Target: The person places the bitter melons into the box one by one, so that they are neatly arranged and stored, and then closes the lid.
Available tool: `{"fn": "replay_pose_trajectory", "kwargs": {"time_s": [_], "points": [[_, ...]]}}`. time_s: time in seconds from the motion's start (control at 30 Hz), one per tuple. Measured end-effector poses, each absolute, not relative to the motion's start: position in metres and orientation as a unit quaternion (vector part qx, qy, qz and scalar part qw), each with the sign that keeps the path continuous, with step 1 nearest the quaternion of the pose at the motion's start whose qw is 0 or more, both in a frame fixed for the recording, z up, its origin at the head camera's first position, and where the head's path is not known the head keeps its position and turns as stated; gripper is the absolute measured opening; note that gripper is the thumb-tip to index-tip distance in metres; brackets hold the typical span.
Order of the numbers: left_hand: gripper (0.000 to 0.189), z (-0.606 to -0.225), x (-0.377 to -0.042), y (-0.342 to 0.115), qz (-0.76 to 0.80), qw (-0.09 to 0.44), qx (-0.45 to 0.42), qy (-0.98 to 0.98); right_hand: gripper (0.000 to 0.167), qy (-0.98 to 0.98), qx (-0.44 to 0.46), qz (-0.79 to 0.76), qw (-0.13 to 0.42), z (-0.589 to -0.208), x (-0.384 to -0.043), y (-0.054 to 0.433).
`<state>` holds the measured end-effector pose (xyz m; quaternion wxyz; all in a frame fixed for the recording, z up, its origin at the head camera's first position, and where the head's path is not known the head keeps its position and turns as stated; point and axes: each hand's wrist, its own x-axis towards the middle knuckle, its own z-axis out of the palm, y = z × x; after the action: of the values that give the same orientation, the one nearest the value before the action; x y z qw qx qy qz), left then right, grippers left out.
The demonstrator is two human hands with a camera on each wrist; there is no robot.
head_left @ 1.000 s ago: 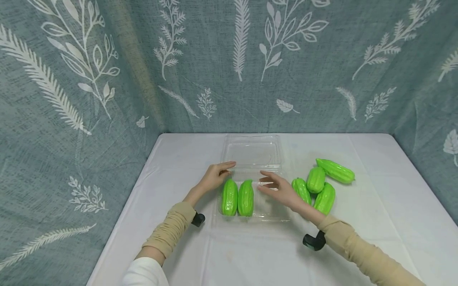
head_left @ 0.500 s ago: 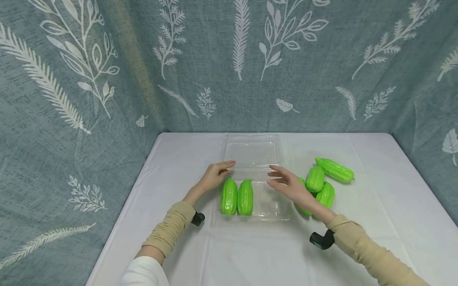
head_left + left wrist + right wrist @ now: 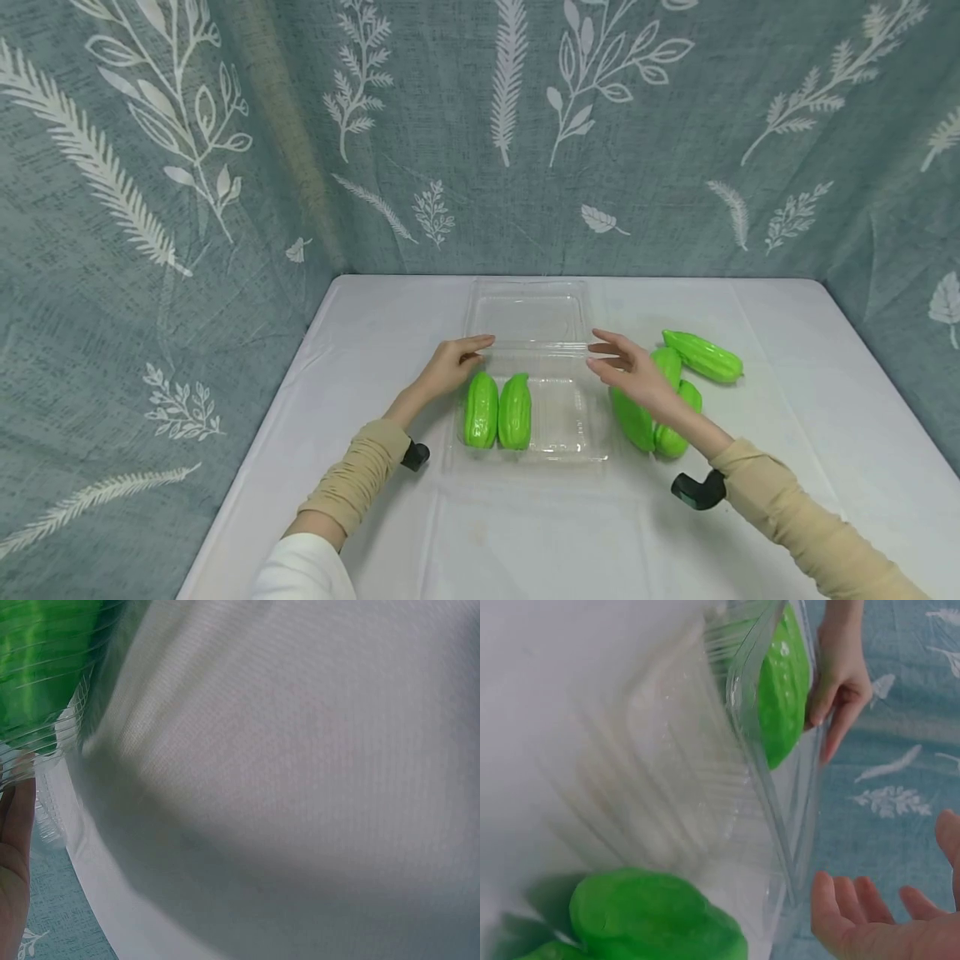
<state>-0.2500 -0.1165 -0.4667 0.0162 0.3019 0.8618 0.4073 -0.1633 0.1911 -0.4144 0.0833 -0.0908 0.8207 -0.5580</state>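
Note:
A clear plastic clamshell container point(image 3: 562, 417) lies with its lid point(image 3: 528, 315) folded back. Two glossy green, ridged bitter melons, the left one point(image 3: 481, 410) and the right one point(image 3: 514, 412), lie side by side in its left half. My left hand point(image 3: 444, 368) pinches the container's rim at the back left, by the hinge; fingers point(image 3: 19, 825) show under the rim in the left wrist view. My right hand point(image 3: 636, 373) hovers past the back right corner, fingers spread and holding nothing. It partly covers the bitter melons behind it.
To the container's right, several more bitter melons lie on the white-covered table point(image 3: 517, 533), one of them point(image 3: 702, 357) farther back and right. A blue-grey leaf-patterned curtain point(image 3: 450, 125) stands around the back and sides.
My right hand has moved right and away from me, from over the container's right half to beyond its back corner. The left hand and both bitter melons in the container stay put.

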Motion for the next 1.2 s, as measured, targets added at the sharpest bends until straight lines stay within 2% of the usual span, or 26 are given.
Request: {"fn": "replay_pose_trajectory", "kwargs": {"time_s": [0.67, 1.2], "points": [[0.039, -0.467, -0.251, -0.117, 0.406, 0.029, 0.291, 0.866, 0.067, 0.837, -0.035, -0.541, 0.072, -0.409, -0.159, 0.226], [0.039, -0.467, -0.250, -0.118, 0.405, 0.023, 0.300, 0.863, 0.067, 0.858, -0.026, -0.510, 0.059, -0.406, -0.149, 0.261]]}}
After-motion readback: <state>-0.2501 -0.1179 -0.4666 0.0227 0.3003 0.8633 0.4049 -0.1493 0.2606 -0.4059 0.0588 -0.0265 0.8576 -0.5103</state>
